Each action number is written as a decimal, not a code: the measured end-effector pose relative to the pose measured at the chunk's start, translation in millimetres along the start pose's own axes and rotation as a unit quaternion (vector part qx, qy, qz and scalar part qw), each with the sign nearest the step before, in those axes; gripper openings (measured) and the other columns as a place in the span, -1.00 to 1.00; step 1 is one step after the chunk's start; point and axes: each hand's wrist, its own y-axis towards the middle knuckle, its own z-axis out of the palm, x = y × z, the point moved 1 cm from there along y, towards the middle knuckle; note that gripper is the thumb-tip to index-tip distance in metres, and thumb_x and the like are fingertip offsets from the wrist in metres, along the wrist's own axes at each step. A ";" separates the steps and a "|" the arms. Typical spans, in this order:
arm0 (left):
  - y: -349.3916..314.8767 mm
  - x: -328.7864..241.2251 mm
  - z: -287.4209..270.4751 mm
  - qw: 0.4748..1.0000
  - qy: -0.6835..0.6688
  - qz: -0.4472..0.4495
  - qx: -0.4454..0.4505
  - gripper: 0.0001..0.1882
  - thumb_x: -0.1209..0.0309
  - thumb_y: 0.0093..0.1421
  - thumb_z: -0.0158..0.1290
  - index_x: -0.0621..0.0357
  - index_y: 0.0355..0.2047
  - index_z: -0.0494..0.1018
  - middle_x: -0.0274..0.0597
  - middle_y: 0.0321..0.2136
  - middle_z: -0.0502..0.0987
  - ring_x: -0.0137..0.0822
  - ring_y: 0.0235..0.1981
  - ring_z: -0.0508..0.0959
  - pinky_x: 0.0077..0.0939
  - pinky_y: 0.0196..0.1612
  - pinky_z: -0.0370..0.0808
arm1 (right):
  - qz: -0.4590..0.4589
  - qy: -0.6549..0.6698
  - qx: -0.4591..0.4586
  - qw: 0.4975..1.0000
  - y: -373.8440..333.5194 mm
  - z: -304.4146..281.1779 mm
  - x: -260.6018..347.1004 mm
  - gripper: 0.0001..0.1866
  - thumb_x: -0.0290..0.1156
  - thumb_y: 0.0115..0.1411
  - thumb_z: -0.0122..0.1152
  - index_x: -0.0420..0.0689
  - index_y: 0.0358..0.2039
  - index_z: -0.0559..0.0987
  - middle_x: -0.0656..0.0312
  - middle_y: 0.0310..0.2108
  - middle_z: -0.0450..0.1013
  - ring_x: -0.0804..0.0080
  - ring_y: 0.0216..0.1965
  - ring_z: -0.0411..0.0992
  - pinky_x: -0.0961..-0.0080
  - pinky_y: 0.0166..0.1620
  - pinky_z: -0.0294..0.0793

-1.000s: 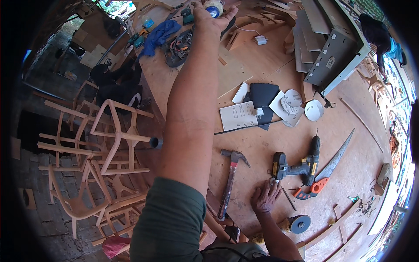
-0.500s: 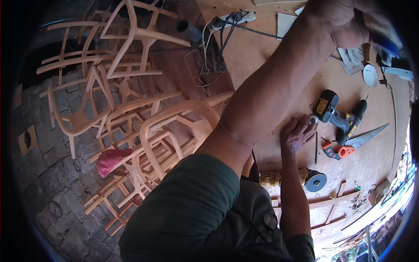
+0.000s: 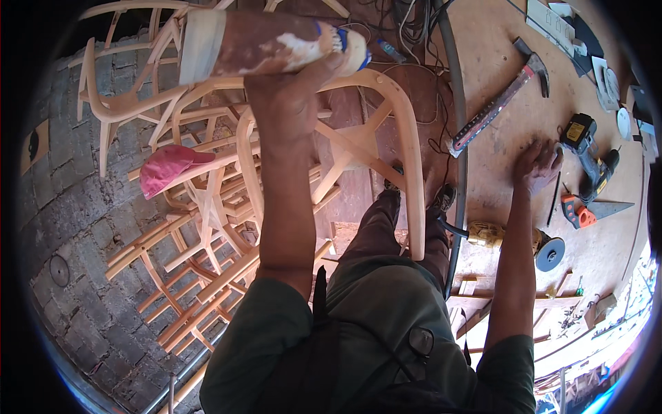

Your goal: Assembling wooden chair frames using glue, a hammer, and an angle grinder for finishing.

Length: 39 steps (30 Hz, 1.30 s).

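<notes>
My left hand (image 3: 296, 103) is wrapped round a plastic bottle (image 3: 265, 45), stained brown and white with blue marks. The bottle lies nearly level above the wooden chair frames (image 3: 400, 114). On the tabletop at the right rests my right hand (image 3: 534, 168), its fingers stretched out. A small pale thing touches its fingertips; what it is I cannot make out. Just beyond those fingers is a cordless drill (image 3: 589, 165). A handsaw (image 3: 586, 212) with an orange and black grip lies close by.
A claw hammer (image 3: 500, 103) and an angle grinder (image 3: 486, 234) lie on the wooden table (image 3: 496, 172). Cables trail at its left edge. A pink cap (image 3: 169, 168) sits on the stacked chair frames. Grey paving (image 3: 83, 228) covers the floor at the left.
My left arm has swung from the far right of the table over to the left, above the chair frames, with the bottle in hand. My right hand stays beside the drill.
</notes>
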 end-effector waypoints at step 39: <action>-190.5 120.2 -111.2 0.728 -0.571 -0.296 -0.238 -0.46 0.32 0.29 0.10 0.33 0.20 0.30 -0.03 0.14 0.44 -0.10 0.21 0.41 0.03 0.34 0.23 | -0.233 0.302 0.277 0.882 -58.8 77.2 299.0 -0.77 -0.51 0.15 0.14 -0.23 -0.16 0.56 -0.11 -0.16 0.49 -0.16 -0.22 0.52 0.09 -0.20 0.56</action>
